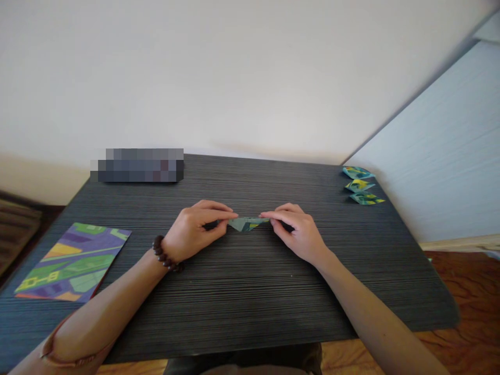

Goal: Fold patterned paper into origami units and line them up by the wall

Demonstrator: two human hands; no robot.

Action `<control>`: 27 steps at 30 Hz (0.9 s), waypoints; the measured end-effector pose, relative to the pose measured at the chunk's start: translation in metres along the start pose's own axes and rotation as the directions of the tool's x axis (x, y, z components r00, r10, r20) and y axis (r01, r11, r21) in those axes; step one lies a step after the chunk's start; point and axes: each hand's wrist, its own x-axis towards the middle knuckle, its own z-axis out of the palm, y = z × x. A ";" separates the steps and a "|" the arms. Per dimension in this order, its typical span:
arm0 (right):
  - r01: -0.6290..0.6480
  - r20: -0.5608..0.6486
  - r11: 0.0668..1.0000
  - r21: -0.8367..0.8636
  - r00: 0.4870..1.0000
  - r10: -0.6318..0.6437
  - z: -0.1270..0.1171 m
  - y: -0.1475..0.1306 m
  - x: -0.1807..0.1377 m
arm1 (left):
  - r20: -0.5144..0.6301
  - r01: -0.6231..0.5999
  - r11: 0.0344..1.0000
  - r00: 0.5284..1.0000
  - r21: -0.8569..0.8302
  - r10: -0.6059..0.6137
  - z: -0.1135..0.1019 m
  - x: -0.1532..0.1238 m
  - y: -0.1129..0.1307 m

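A small folded paper piece, teal with a yellow patch, lies flat at the middle of the dark striped table. My left hand pinches its left end between thumb and fingers; a dark bead bracelet circles that wrist. My right hand pinches the right end the same way. Both hands rest on the tabletop.
Three finished folded paper pieces sit in a row at the table's far right edge. A stack of patterned purple and green paper sheets lies at the near left. A blurred dark object sits at the far left by the wall.
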 end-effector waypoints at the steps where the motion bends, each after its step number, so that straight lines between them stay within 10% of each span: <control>1: 0.024 -0.021 1.000 -0.019 0.999 -0.024 0.001 0.001 0.000 | -0.021 -0.038 0.999 0.999 0.021 0.038 0.000 0.000 0.000; 6: 0.145 -0.051 0.985 -0.090 0.987 -0.150 0.005 0.000 0.002 | -0.080 -0.196 0.974 0.975 0.114 0.205 -0.001 -0.003 -0.010; 14: 0.206 0.043 0.969 -0.138 0.978 -0.202 0.015 -0.002 0.000 | 0.190 -0.260 0.958 0.953 0.119 0.235 0.010 -0.002 -0.010; 27: 0.127 -0.052 0.992 0.013 0.991 -0.126 0.013 -0.002 -0.003 | 0.050 -0.249 0.932 0.968 0.261 0.245 0.023 -0.001 0.006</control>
